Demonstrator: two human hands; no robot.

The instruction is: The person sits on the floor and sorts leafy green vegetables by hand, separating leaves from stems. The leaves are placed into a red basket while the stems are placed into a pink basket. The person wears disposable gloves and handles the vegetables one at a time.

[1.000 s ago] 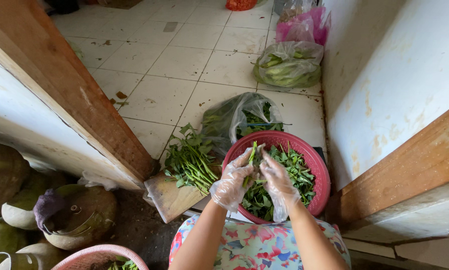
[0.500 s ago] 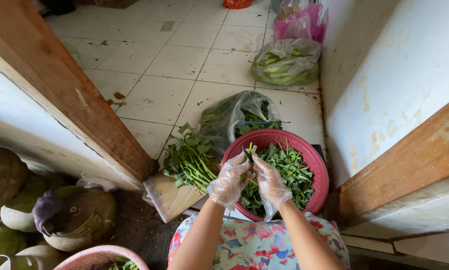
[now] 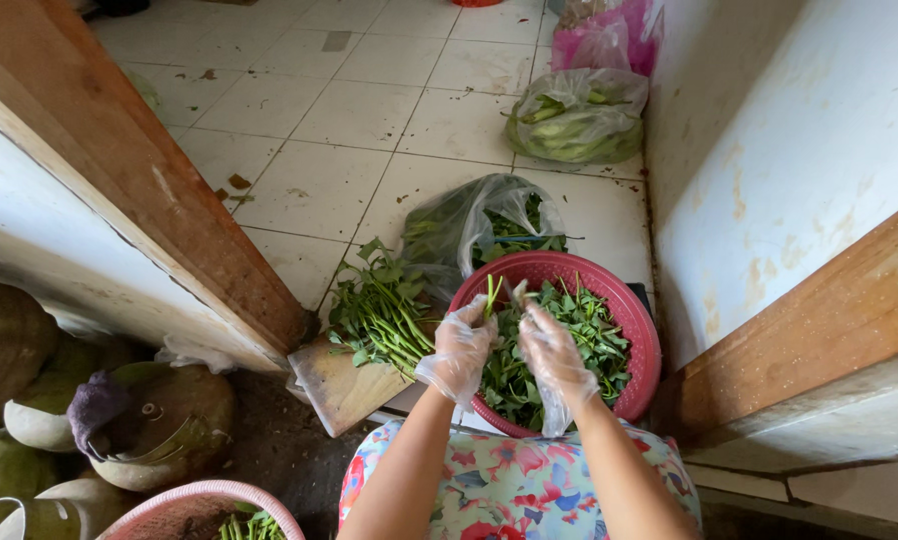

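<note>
- Head view: a green leafy stem point(image 3: 491, 292) is pinched between the fingers of the left hand point(image 3: 461, 345), which is covered by a thin clear plastic glove, and it is held upright over the round red plastic basket point(image 3: 641, 330).
- The right hand point(image 3: 552, 352), gloved in the same clear plastic, is closed on another piece of the greens point(image 3: 520, 293) just beside the stem; both hands are held close together above the basket.
- The basket is filled with loose green leaves point(image 3: 579, 330) and is set on the white tiled floor point(image 3: 369, 110) in front of a floral-patterned lap point(image 3: 529, 485).
- A bundle of long-stemmed greens point(image 3: 379, 315) is laid on a wooden board point(image 3: 339, 385), just left of the basket.
- A clear plastic bag of greens point(image 3: 479, 230) is seen behind the basket, touching its far rim.
- A second clear bag of green vegetables point(image 3: 577, 120) and a pink plastic bag point(image 3: 609, 40) are placed farther off by the white wall point(image 3: 789, 150).
- A pink basket rim point(image 3: 204, 495) is visible at the lower left.
</note>
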